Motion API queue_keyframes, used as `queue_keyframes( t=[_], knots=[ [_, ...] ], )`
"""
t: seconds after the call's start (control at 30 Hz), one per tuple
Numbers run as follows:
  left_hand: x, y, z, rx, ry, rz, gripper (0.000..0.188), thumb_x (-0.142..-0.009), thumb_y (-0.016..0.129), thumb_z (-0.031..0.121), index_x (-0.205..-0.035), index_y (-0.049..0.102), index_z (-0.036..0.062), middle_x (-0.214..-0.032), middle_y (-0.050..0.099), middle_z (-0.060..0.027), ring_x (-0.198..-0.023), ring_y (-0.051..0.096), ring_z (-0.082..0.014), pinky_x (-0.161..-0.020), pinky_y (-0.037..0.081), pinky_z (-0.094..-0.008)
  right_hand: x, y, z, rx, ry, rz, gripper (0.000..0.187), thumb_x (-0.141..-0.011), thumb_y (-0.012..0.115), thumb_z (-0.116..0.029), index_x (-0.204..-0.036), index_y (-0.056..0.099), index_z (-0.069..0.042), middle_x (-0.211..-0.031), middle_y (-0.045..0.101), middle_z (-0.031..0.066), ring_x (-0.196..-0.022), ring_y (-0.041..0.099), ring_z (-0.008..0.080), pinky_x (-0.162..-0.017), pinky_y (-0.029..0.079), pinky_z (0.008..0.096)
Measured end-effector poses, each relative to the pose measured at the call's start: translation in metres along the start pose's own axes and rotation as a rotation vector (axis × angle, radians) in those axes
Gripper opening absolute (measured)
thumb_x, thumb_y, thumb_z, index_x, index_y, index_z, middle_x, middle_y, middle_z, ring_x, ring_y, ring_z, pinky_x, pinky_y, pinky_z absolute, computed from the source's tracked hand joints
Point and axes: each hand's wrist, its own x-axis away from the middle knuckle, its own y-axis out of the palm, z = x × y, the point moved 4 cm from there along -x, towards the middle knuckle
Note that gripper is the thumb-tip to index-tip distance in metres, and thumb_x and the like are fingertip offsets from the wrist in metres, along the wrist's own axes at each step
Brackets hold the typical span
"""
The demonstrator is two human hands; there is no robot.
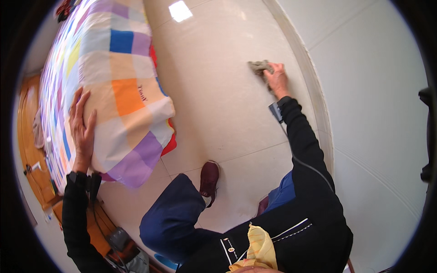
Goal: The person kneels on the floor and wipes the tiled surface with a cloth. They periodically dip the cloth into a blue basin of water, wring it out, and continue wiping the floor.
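1. The right hand (278, 79) reaches out over the tiled floor (223, 104), its fingers bent and closed on a crumpled grey-brown cloth (259, 67).
2. The cloth lies against the floor, bunched under the right hand's fingertips and poking out to their left; how firmly the fingers grip it, I cannot tell.
3. The left hand (83, 131) rests palm down on the patchwork cover (127, 66) of a bed, well apart from the right hand, with its fingers spread and the thumb standing away from them.
4. To the right of the left hand, an orange square and a purple one show on the cover, and red fabric (170, 142) peeks out under its edge.
5. Just right of the right hand runs a pale baseboard (304, 52), with a white wall (368, 95) beyond it.
6. A small grey device (276, 112) hangs at the right wrist, and a cable (309, 166) trails from it along the black sleeve.
7. Between the two hands and nearer the body, a dark red shoe (209, 179) stands on the floor beside a bent knee in blue trousers (170, 211).
8. Wooden furniture (29, 141) stands left of the left hand, past the bed.
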Motion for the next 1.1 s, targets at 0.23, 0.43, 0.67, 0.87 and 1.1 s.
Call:
queue_keyframes(
  t=[0.23,0.43,0.67,0.87,1.1],
  knots=[
    [-0.001,0.000,0.004,-0.033,-0.034,0.029,0.048,-0.091,0.055,0.028,-0.136,0.054,0.0112,-0.150,0.043,-0.0100,-0.139,0.037,-0.0297,-0.118,0.023,-0.0423,0.079,0.089,-0.088,0.212,-0.414,0.121,0.017,-0.077,0.063,-0.013,-0.093,0.061,-0.013,-0.097,0.055,0.0088,-0.091,0.056,0.0279,-0.076,0.048,0.0408],
    [0.026,-0.009,0.022,-0.178,-0.019,0.053,0.062,-0.090,0.061,0.035,-0.144,0.043,0.0119,-0.152,0.038,-0.0114,-0.140,0.036,-0.0292,-0.116,0.026,-0.0419,0.238,0.115,-0.139,0.000,-0.692,-0.330,0.023,-0.071,0.066,-0.011,-0.093,0.059,-0.012,-0.096,0.055,0.0093,-0.089,0.056,0.0274,-0.075,0.046,0.0406],
    [0.058,-0.008,0.036,-0.205,-0.059,0.082,0.061,-0.085,0.063,0.033,-0.141,0.047,0.0132,-0.150,0.039,-0.0140,-0.137,0.039,-0.0329,-0.113,0.028,-0.0452,0.209,0.119,-0.130,-0.276,-0.488,-0.873,0.031,-0.076,0.068,-0.024,-0.103,0.063,-0.009,-0.105,0.056,0.0156,-0.097,0.057,0.0379,-0.082,0.050,0.0454],
    [0.057,-0.010,0.043,-0.182,-0.056,0.138,0.056,-0.082,0.064,0.026,-0.135,0.054,0.0111,-0.146,0.044,-0.0175,-0.132,0.044,-0.0352,-0.111,0.030,-0.0430,-0.016,0.110,-0.119,-0.160,-0.296,-0.044,0.042,-0.081,0.072,-0.027,-0.116,0.063,-0.004,-0.112,0.056,0.0180,-0.104,0.055,0.0365,-0.091,0.046,0.0438],
    [0.056,-0.011,0.039,-0.096,-0.055,0.101,0.059,-0.078,0.066,0.024,-0.133,0.055,0.0072,-0.146,0.042,-0.0215,-0.133,0.043,-0.0368,-0.111,0.030,-0.0442,-0.058,0.151,-0.141,0.298,-0.489,0.129,0.044,-0.080,0.075,-0.026,-0.117,0.058,-0.009,-0.109,0.053,0.0103,-0.105,0.054,0.0306,-0.089,0.046,0.0419]
  ],
)
